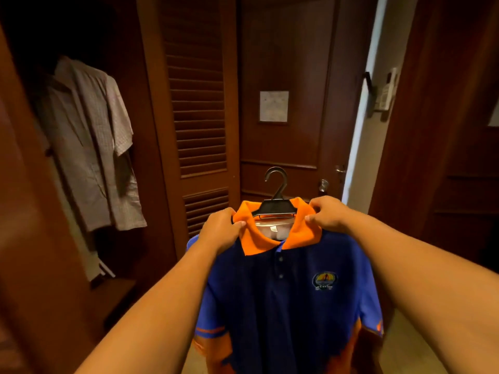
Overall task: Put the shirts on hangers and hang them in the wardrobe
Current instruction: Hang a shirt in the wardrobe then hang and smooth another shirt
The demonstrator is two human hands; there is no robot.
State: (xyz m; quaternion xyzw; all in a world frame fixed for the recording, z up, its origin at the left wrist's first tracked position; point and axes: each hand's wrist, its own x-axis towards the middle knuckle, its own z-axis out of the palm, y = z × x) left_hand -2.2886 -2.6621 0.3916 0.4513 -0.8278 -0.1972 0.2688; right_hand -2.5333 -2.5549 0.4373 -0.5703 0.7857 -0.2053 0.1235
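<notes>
A navy and blue polo shirt (283, 298) with an orange collar hangs in front of me on a black plastic hanger (276, 203), whose hook sticks up above the collar. My left hand (221, 229) pinches the collar's left side at the shoulder. My right hand (328, 213) grips the collar's right side. The open wardrobe (27, 211) is to my left, and two pale checked shirts (91, 147) hang inside it.
A louvred wardrobe door (197, 109) stands open between the wardrobe and a dark wooden room door (286, 63) with a knob and a paper notice. A white wall strip with a wall phone (386, 90) is at the right. Dark wooden panelling fills the far right.
</notes>
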